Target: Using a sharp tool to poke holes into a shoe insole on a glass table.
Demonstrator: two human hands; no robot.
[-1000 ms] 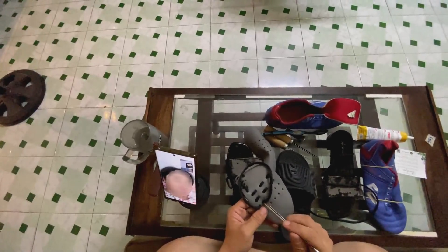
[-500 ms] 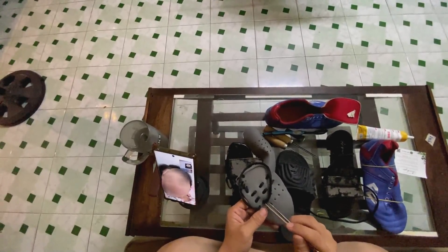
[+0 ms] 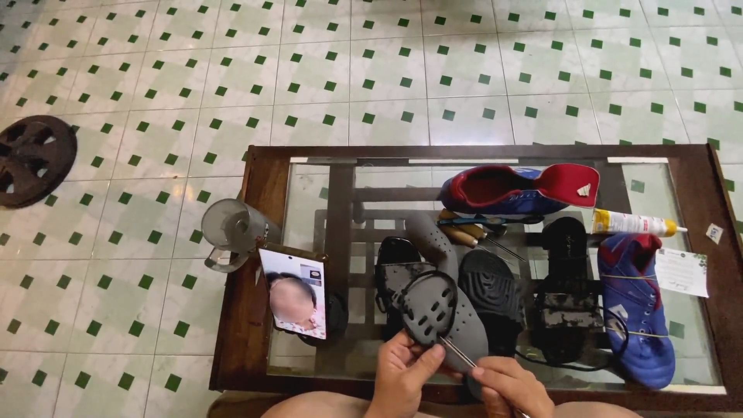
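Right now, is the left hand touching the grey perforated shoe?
Touching. The head view shows the left hand with fingers wrapped against the lower edge of the grey perforated shoe.

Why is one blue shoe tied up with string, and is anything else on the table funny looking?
The blue shoe at the table's right end has thin cords wrapped around it, as if binding it together. Its red-lined mate lies tipped on its side. The left hand holds a gray clog while the right hand pokes it with a thin metal tool.
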